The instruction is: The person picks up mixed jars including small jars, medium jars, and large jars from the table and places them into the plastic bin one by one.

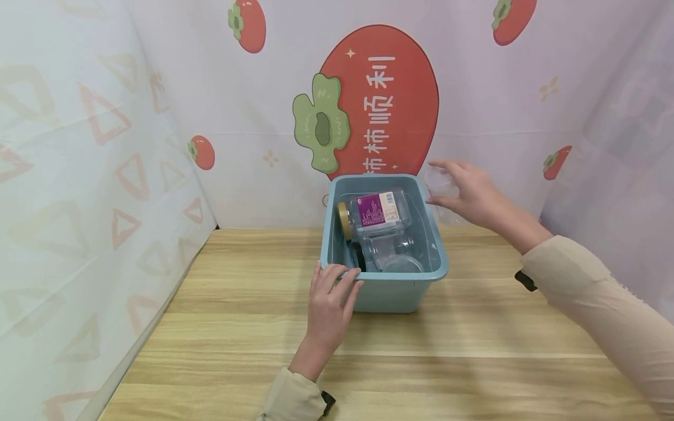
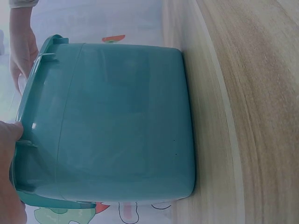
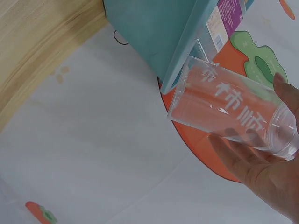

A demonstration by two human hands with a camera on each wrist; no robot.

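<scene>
A blue plastic bin [image 1: 392, 295] stands on the table. My left hand [image 1: 330, 304] grips its near rim at the left corner, fingers over the edge. Beyond the right rim my right hand [image 1: 471, 196] holds a clear, empty plastic jar [image 3: 224, 105] near its neck; the right wrist view shows its base beside the bin's rim. Inside the bin lies a clear jar with a gold lid and purple label [image 1: 372, 210]. Below it is a clear jar with a black lid [image 1: 360, 256], partly hidden by the rim. A round clear piece [image 1: 402, 264] lies beside that.
The wooden table [image 1: 237, 327] extends to both sides of the bin. A white cloth with persimmon prints [image 1: 253, 105] hangs close behind it, and more cloth hangs at left [image 1: 68, 234] and right.
</scene>
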